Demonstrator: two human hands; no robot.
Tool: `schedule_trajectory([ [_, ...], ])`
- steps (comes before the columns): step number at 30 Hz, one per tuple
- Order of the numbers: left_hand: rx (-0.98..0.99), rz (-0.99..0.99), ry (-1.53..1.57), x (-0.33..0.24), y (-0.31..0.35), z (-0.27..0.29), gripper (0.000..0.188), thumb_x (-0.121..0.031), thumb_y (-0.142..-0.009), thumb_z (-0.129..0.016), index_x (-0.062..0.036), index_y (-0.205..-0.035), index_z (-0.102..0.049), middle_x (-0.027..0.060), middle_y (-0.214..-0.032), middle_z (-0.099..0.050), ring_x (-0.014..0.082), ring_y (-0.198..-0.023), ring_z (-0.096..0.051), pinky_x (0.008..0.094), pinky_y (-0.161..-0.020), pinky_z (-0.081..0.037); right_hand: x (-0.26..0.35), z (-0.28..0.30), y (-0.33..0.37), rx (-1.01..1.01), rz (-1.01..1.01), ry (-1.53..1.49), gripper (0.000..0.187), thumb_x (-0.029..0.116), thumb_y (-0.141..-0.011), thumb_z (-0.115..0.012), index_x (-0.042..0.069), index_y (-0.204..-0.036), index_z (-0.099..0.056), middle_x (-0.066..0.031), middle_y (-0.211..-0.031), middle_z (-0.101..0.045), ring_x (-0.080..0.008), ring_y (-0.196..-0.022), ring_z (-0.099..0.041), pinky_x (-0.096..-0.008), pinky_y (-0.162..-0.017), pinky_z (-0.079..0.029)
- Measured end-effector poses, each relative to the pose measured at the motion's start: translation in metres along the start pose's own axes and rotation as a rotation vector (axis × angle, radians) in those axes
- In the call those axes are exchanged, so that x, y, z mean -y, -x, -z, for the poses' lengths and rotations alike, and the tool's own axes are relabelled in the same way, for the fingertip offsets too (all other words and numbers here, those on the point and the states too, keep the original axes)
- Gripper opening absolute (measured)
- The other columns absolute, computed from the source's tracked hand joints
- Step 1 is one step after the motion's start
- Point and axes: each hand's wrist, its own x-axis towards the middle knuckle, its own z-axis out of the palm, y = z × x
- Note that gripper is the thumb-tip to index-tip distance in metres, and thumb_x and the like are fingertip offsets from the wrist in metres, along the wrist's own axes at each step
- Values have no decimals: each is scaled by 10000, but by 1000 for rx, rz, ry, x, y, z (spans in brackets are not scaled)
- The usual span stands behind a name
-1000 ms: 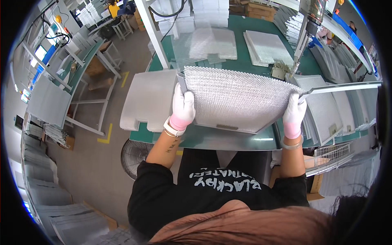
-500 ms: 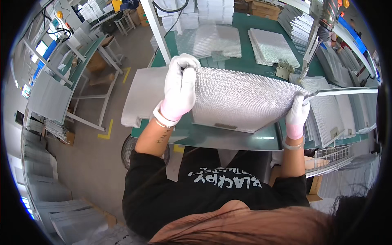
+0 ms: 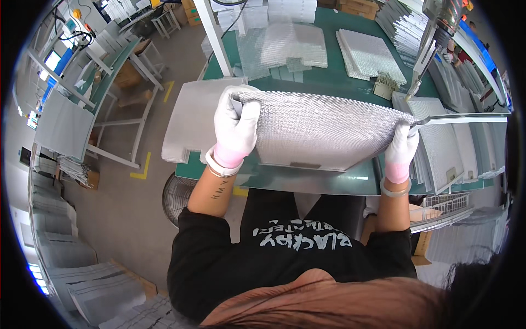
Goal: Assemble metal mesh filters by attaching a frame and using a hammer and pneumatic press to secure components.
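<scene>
Between my two gloved hands stands a silvery mesh panel (image 3: 323, 129), tilted above the near edge of the green table, with a small rectangular tab or cutout low on it. My left hand (image 3: 235, 123), in a white glove with a pink cuff, is closed round the panel's upper left corner. At the upper right corner, my right hand (image 3: 401, 151), gloved alike, pinches the panel, its thumb on the near face. The fingers behind the panel are hidden. A flat stack of pale panels (image 3: 189, 118) lies just left of my left hand.
More mesh panels (image 3: 293, 46) and a second stack (image 3: 367, 52) lie on the green table (image 3: 329, 27). A tool on a metal arm (image 3: 424, 60) stands at the right, near a grey bar (image 3: 466, 118). Further panels (image 3: 438, 148) lean beside my right hand. A fan (image 3: 176, 200) stands below left.
My left hand has shifted slightly left and down with its corner of the panel. My right hand keeps its grip; the whole view has moved a little.
</scene>
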Motion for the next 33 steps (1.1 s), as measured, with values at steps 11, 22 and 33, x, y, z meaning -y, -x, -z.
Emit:
schedule_trajectory([
  [11,-59,-60,-129,20,21,5,182,29,-915,-401,10,-1065,-501,11,-903,-494,83,-769,-435,221,-689,-402,45,-35,-1,-95,502,46,954,-124,-758,-597,66,-1529,-71,-122,-1537,-176,-197,-1227,-439,-286,-899,-461],
  [22,-99,-117,-217,19,19,7,204,-105,-966,-436,8,-1128,-487,-34,-736,-456,36,-623,-387,195,-560,-354,123,7,-53,836,551,487,410,31,-746,-732,59,-1147,-656,-120,-873,-649,-270,-792,-645,-342,-696,-494],
  [33,378,-9,94,-9,3,21,130,-2,-894,-524,-34,-1019,-533,59,-928,-561,84,-790,-495,233,-683,-415,150,-40,-62,1203,818,539,453,-30,-741,-656,60,-1181,-606,-110,-811,-599,-315,-734,-611,-380,-651,-498],
])
